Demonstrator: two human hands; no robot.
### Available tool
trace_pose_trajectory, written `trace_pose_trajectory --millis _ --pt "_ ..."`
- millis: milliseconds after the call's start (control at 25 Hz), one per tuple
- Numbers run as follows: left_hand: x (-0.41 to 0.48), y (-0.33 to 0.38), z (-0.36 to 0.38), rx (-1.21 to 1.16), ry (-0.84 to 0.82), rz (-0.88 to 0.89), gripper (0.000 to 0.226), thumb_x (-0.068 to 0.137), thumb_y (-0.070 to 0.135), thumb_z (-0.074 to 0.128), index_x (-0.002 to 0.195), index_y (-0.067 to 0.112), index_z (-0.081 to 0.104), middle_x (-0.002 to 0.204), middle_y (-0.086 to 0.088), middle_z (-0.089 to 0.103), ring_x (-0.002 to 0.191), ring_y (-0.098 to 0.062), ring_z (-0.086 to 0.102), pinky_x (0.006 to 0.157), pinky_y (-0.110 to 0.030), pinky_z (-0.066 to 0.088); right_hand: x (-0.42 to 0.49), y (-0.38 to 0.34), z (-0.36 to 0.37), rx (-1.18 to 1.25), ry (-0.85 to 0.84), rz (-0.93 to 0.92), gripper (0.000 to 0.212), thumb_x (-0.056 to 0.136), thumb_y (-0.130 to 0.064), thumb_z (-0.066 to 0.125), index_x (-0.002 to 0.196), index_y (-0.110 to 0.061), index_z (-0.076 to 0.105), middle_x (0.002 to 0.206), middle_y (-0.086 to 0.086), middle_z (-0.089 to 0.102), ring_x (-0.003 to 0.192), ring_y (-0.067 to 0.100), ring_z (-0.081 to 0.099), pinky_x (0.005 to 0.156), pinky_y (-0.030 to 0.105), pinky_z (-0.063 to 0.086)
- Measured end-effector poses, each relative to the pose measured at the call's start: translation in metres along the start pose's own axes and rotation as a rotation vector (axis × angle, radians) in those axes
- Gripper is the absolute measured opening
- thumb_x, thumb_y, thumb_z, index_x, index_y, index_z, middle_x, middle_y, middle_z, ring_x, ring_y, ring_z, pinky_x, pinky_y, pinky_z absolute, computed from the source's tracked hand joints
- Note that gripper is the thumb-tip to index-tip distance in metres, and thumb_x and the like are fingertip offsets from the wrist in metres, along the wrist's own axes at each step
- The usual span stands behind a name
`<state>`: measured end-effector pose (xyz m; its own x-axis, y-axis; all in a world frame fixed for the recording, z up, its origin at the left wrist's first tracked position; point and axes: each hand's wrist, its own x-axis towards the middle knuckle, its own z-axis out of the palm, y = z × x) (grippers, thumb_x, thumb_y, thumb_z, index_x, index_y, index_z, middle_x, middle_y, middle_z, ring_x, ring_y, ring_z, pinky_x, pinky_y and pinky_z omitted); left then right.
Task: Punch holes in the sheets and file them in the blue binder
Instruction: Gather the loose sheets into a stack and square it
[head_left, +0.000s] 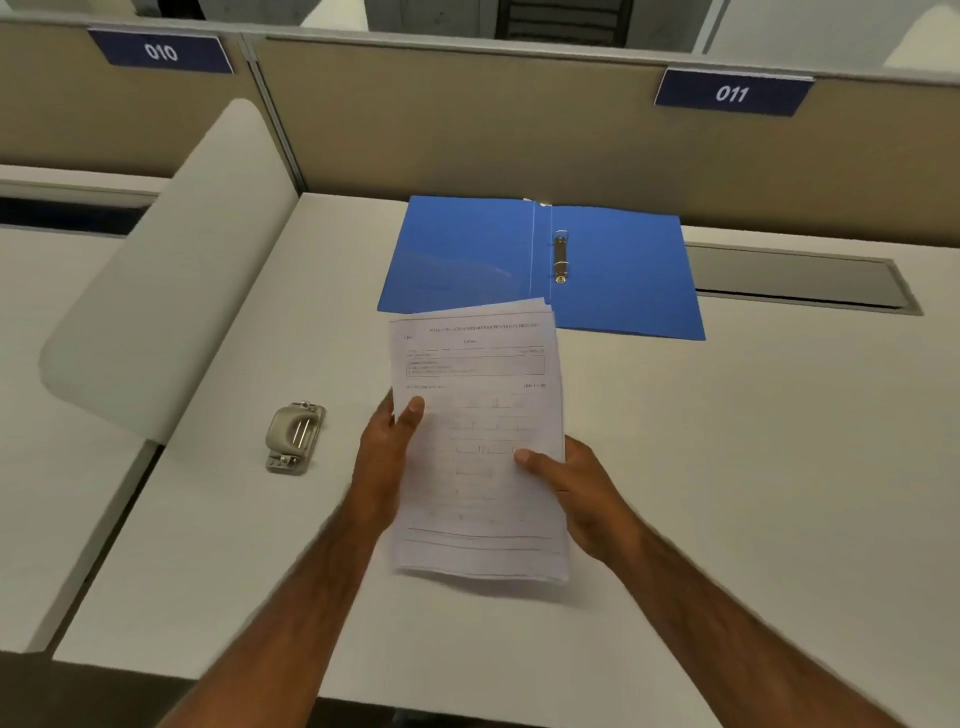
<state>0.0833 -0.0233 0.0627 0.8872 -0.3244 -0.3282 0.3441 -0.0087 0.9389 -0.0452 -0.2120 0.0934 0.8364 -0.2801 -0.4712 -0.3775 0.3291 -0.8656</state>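
While both hands (384, 457) pinch them, the sheets (480, 441) point lengthwise toward the blue binder (540, 265).

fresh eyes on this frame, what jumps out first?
The blue binder lies open at the back of the desk, its ring clip showing. In front of it, the left hand and right hand hold a stack of printed sheets by its sides. A metal hole punch sits alone to the left.
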Motion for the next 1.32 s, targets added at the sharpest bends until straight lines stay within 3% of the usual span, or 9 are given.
trace_pose_trajectory --millis 120,280,440,720,840,960,1080,1160,1320 --pt "-0.021 0.043 0.029 -0.079 -0.263 -0.011 0.046 0.090 0.033 0.067 0.132 0.013 0.062 0.125 -0.012 0.070 0.116 -0.035 0.065 0.090 -0.045 0.058 -0.023 -0.033 -0.027 -0.092 0.061 -0.073 0.031 0.087 -0.012 0.072 0.117 -0.012 0.067 0.111 0.011 0.074 0.102 0.029 0.071 0.095 0.051 0.054" --pt "-0.052 0.101 0.077 0.145 -0.243 0.241 0.040 0.089 0.040 0.061 0.122 0.020 0.067 0.112 -0.003 0.073 0.103 -0.028 0.068 0.081 -0.037 0.059 -0.046 -0.078 -0.051 -0.158 0.165 -0.279 0.024 0.088 -0.013 0.071 0.112 -0.017 0.070 0.110 0.011 0.073 0.104 0.031 0.068 0.094 0.055 0.054" --pt "-0.065 0.126 0.099 0.155 -0.272 0.397 0.043 0.087 0.045 0.062 0.120 0.018 0.068 0.107 -0.002 0.073 0.096 -0.026 0.069 0.073 -0.031 0.060 -0.059 -0.103 -0.066 -0.160 0.224 -0.482 0.021 0.081 -0.031 0.073 0.102 -0.030 0.074 0.101 -0.001 0.075 0.096 0.022 0.070 0.086 0.046 0.059" --pt "-0.066 0.080 0.124 0.175 -0.207 0.243 0.018 0.090 0.027 0.072 0.107 0.030 0.069 0.097 0.004 0.074 0.092 -0.019 0.070 0.061 -0.018 0.055 -0.062 -0.072 -0.081 -0.250 0.289 -0.440 0.030 0.077 -0.033 0.071 0.093 -0.058 0.068 0.093 -0.021 0.074 0.088 0.007 0.070 0.070 0.021 0.056" --pt "-0.066 0.076 0.130 0.218 -0.169 0.293 0.013 0.096 0.031 0.064 0.107 0.027 0.070 0.092 0.007 0.074 0.087 -0.016 0.069 0.060 -0.017 0.054 -0.059 -0.069 -0.086 -0.253 0.342 -0.478 0.020 0.075 -0.046 0.069 0.092 -0.056 0.068 0.089 -0.019 0.073 0.082 0.006 0.069 0.065 0.023 0.058" --pt "-0.066 0.085 0.125 0.031 -0.109 0.305 0.021 0.094 0.034 0.065 0.110 0.022 0.072 0.098 0.001 0.076 0.092 -0.017 0.071 0.072 -0.029 0.057 -0.057 -0.061 -0.099 -0.311 0.356 -0.469 0.013 0.081 -0.043 0.072 0.086 -0.032 0.073 0.082 -0.003 0.074 0.072 0.015 0.066 0.067 0.032 0.056" --pt "-0.063 0.099 0.113 -0.311 -0.121 0.315 0.040 0.094 0.028 0.064 0.133 0.019 0.060 0.123 -0.008 0.069 0.110 -0.026 0.067 0.088 -0.041 0.058 -0.062 -0.037 -0.117 -0.076 0.382 -0.330 0.009 0.082 -0.023 0.077 0.082 -0.016 0.072 0.087 0.012 0.074 0.079 0.025 0.067 0.080 0.041 0.056" --pt "-0.063 0.102 0.108 -0.433 -0.102 0.278 0.046 0.094 0.026 0.064 0.138 0.024 0.054 0.128 -0.007 0.067 0.111 -0.028 0.067 0.086 -0.043 0.058 -0.067 -0.018 -0.118 0.199 0.207 -0.215 0.020 0.079 -0.021 0.079 0.095 -0.012 0.070 0.103 0.019 0.073 0.094 0.033 0.068 0.090 0.050 0.053" --pt "-0.074 0.087 0.111 -0.446 -0.111 0.216 0.047 0.099 0.021 0.058 0.145 0.022 0.047 0.132 -0.008 0.065 0.116 -0.029 0.066 0.084 -0.041 0.059 -0.069 -0.016 -0.100 0.489 0.018 -0.200 0.052 0.077 -0.011 0.079 0.127 -0.017 0.063 0.125 0.013 0.068 0.110 0.030 0.068 0.083 0.043 0.057"
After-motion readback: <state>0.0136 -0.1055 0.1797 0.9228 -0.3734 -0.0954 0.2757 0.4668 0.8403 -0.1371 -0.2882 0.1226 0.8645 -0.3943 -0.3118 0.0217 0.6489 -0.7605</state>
